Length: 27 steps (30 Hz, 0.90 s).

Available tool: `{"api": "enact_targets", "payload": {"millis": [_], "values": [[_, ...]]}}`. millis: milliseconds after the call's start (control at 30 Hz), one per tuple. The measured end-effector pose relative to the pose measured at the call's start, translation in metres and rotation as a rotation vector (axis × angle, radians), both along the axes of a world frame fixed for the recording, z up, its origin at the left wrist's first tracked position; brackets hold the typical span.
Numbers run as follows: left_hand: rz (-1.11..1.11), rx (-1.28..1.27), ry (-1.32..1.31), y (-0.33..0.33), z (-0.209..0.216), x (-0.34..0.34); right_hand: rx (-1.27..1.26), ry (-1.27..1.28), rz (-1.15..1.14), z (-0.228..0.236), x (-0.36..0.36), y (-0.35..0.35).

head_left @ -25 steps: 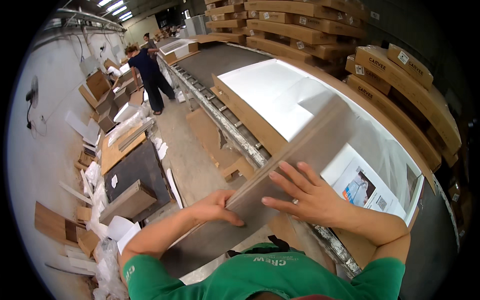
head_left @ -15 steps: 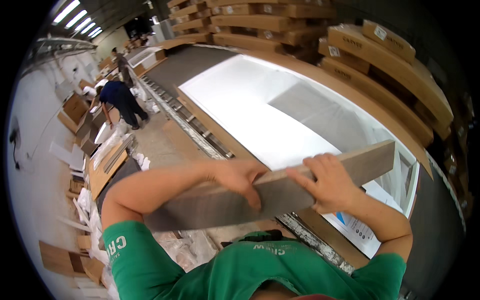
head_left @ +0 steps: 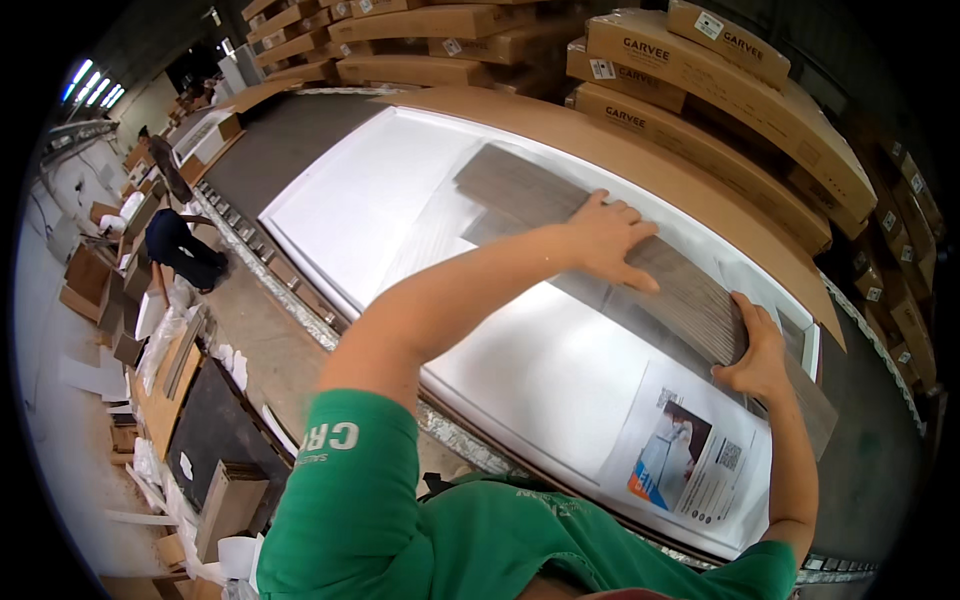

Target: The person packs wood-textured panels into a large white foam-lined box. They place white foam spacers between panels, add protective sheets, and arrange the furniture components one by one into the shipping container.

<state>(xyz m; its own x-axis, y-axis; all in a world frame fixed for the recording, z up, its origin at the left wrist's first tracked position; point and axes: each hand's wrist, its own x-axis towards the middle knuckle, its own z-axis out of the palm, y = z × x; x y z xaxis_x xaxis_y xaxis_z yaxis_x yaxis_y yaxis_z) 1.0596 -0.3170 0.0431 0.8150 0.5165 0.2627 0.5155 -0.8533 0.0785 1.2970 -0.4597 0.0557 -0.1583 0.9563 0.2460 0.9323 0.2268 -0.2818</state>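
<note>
A long grey wood-grain board [head_left: 690, 295] lies slantwise over the open white-lined box [head_left: 350, 210], slightly smeared by motion at its far left end. My left hand [head_left: 608, 242] reaches across the middle of the board, fingers over its far edge and thumb toward the near edge. Nearer its right end, my right hand [head_left: 757, 352] grips the board with fingers and thumb apart around it. Under the board, clear plastic film and part of another grey panel [head_left: 600, 295] show inside the box. A printed sheet [head_left: 690, 450] lies on the white lining close to me.
The box rests on a dark conveyor belt [head_left: 265, 140] with a metal side rail [head_left: 265, 265]. Stacked brown cartons [head_left: 700, 90] stand behind it. To the left, cardboard, boards and plastic scraps crowd the floor beside a dark panel [head_left: 225, 430]. A co-worker [head_left: 185, 250] bends over farther back.
The board has moved away from my body and down over the box. My left arm now stretches forward, and my view has shifted to the right.
</note>
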Motion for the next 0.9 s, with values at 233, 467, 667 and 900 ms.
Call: {"api": "enact_targets", "payload": {"millis": [233, 467, 667, 900], "values": [[-0.029, -0.048, 0.174, 0.064, -0.045, 0.024, -0.041, -0.043, -0.025, -0.033, 0.04, 0.048], [-0.002, -0.179, 0.353, 0.11, -0.035, 0.055, -0.082, -0.082, -0.057, -0.041, 0.069, 0.082], [0.019, -0.162, 0.169, 0.124, -0.034, 0.073, -0.038, -0.08, 0.014, -0.061, 0.104, 0.119], [0.039, -0.233, 0.194, 0.132, -0.047, 0.083, -0.164, -0.049, -0.093, -0.076, 0.111, 0.126]]}}
